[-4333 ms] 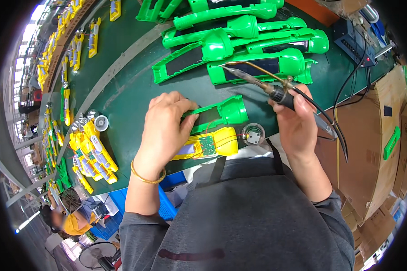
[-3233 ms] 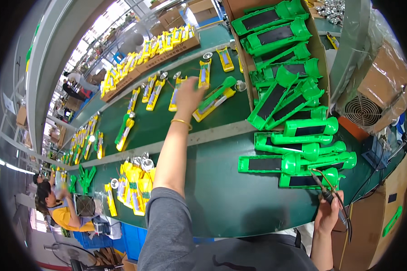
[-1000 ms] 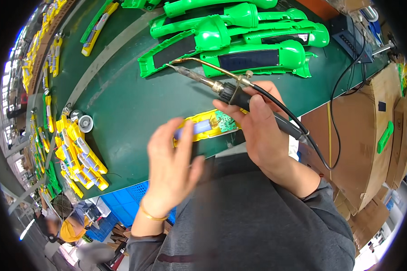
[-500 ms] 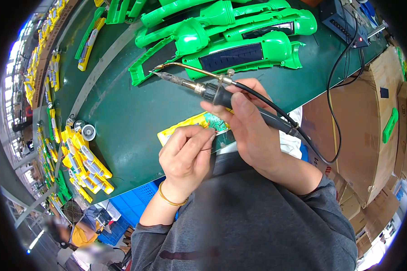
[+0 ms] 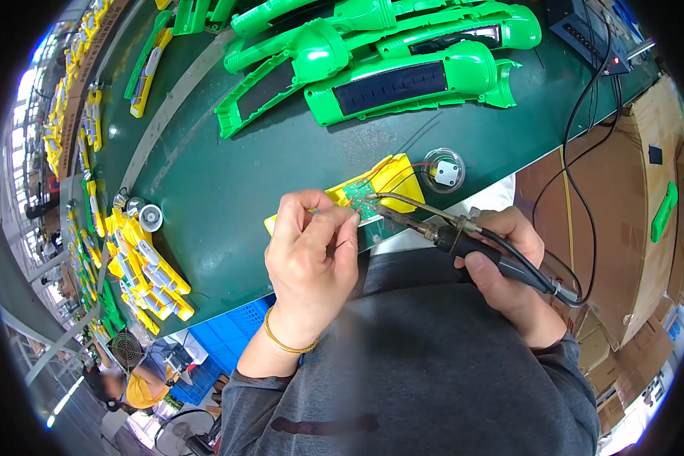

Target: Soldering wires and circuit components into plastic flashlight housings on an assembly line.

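Observation:
My right hand grips a black-handled soldering iron with a brass feed tube alongside. The iron's tip points left, at a small green circuit board, touching it or just above; I cannot tell which. The board lies in a yellow plastic housing on the bench. Red and black wires run from it to a round clear lamp cup with a white square piece inside. Thumb and fingers of my left hand are pinched at the board's left; whatever they hold is hidden.
Green torch shells, some with dark panels, lie across the back of the green bench. Several yellow assemblies are piled at left. A blue control box stands back right, its cable looping down. Cardboard boxes are at right.
My right hand has moved right and nearer me, bringing the iron's tip down to the board. The yellow housing and lamp cup, hidden before, now show. My left hand stays pinched.

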The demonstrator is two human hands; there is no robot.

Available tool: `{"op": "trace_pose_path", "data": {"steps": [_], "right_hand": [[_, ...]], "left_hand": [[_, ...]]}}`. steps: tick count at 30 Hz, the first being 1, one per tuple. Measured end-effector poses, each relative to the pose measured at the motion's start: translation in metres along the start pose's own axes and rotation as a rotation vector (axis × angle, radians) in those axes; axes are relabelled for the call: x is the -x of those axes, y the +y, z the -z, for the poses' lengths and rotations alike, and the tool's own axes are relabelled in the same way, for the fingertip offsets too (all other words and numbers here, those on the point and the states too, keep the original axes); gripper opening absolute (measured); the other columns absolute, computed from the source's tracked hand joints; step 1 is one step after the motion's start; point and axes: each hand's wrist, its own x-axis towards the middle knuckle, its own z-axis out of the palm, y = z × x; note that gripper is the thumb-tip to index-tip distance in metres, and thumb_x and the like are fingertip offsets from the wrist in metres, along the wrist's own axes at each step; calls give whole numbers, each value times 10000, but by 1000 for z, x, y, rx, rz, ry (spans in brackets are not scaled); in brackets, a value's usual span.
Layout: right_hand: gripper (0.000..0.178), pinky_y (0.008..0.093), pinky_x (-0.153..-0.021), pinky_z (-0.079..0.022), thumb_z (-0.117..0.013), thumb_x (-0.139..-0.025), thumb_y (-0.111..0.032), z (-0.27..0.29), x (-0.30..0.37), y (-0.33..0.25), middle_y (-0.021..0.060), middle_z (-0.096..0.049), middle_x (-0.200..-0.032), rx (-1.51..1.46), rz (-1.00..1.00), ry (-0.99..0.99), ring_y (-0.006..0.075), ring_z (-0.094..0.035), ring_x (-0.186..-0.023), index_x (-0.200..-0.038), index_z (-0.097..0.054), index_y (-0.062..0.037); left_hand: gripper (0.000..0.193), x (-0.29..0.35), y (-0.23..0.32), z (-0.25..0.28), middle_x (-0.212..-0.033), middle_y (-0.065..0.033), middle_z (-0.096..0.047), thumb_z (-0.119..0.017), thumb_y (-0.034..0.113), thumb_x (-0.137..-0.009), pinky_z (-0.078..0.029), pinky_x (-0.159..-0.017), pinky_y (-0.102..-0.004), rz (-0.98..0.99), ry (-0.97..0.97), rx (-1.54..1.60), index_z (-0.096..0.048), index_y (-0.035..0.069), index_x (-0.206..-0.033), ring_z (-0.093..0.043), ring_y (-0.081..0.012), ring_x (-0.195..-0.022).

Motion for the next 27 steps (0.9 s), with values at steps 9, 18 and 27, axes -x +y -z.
{"op": "trace_pose_path", "data": {"steps": [9, 18, 27], "right_hand": [[235, 237, -555, -426, -676, -773, -162, -1, -7, -4, 71, -596, -704, 85, 42, 19, 114, -543, -590, -854, -529, 3], [257, 244, -539, -410, -689, -733, -187, 6, -20, -18, 57, -581, -705, 205, 20, -40, 115, -528, -582, -843, -549, -1], [240, 279, -597, -509, -618, -836, -160, -4, -21, -12, 108, -578, -730, -262, -173, 88, 147, -582, -639, -932, -455, -12]], "left_hand": [[99, -4, 4, -2, -846, -63, -520, -681, -62, -684, -428, -452, -252, 60, -13, 26, -613, 2, -718, -513, -115, -495], [123, -4, 3, -6, -833, -58, -524, -685, -53, -658, -425, -434, -254, 48, 23, 6, -593, 14, -704, -494, -104, -462], [118, -7, 6, -5, -836, -66, -527, -667, -54, -658, -438, -442, -264, 52, -8, -18, -576, 12, -696, -507, -123, -465]]}}
